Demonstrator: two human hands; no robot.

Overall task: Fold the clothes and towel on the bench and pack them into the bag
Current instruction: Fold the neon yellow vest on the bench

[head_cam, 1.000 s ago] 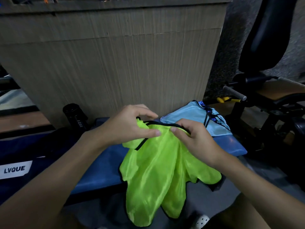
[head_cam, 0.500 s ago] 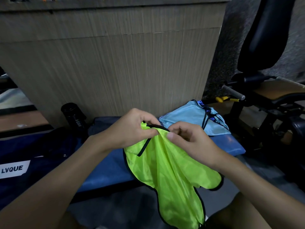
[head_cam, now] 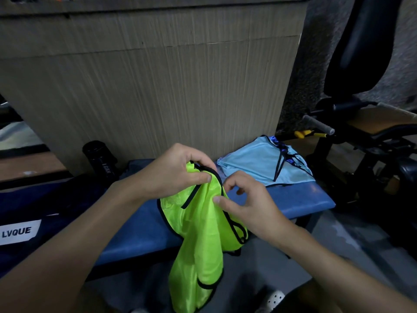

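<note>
The blue bench is bearing the navy bag at its left end, the neon-green vest is hanging over its front edge near a folded light-blue vest, the left hand is gripping the green one's top and the right hand is pinching its black trim.

The neon-yellow mesh vest drapes off the bench; light-blue vest lies folded.
</note>
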